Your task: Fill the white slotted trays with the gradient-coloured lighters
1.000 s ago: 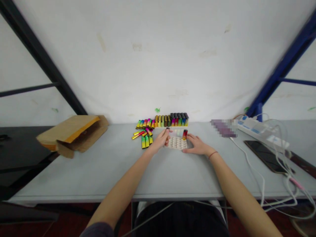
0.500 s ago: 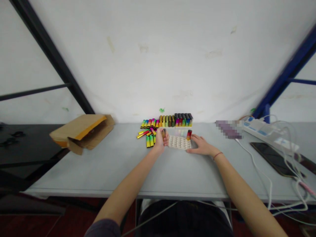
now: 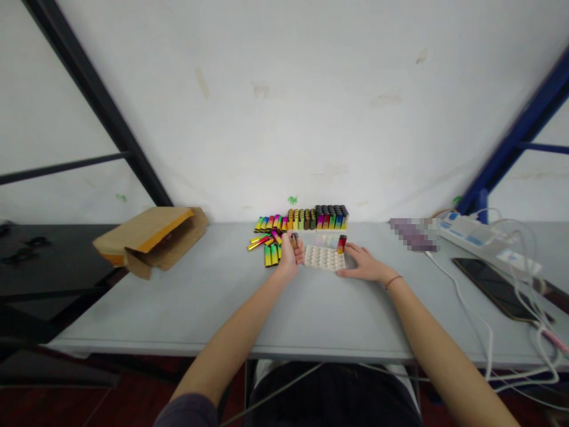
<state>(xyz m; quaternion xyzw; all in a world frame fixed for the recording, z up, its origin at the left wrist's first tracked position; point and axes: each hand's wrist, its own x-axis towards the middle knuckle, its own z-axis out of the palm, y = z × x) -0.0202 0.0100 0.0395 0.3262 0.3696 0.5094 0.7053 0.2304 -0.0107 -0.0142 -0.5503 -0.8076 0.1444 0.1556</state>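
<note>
My left hand (image 3: 290,260) is closed around a small dark-topped, gold-brown tube (image 3: 294,238), just left of the white tray (image 3: 320,258). Rows of round hollows cover this tray. One shiny red-and-yellow tube (image 3: 341,244) with a dark top stands upright at its back right corner. My right hand (image 3: 362,263) grips the tray's right end, its thumb at the front corner and its fingers beside the upright tube. Loose shiny tubes (image 3: 270,255) in yellow, green and pink lie left of and behind my left hand.
Behind, against the wall, stand a block of black-topped colourful tubes (image 3: 331,217) and a group of yellow-topped ones (image 3: 301,219). An opened brown cardboard package (image 3: 146,237) lies at left. To the right are a power strip (image 3: 484,240), a dark phone (image 3: 498,287) and white cables (image 3: 464,303).
The whole view has shifted very slightly. Both hands, the tray and the tubes hold nearly the same places.
</note>
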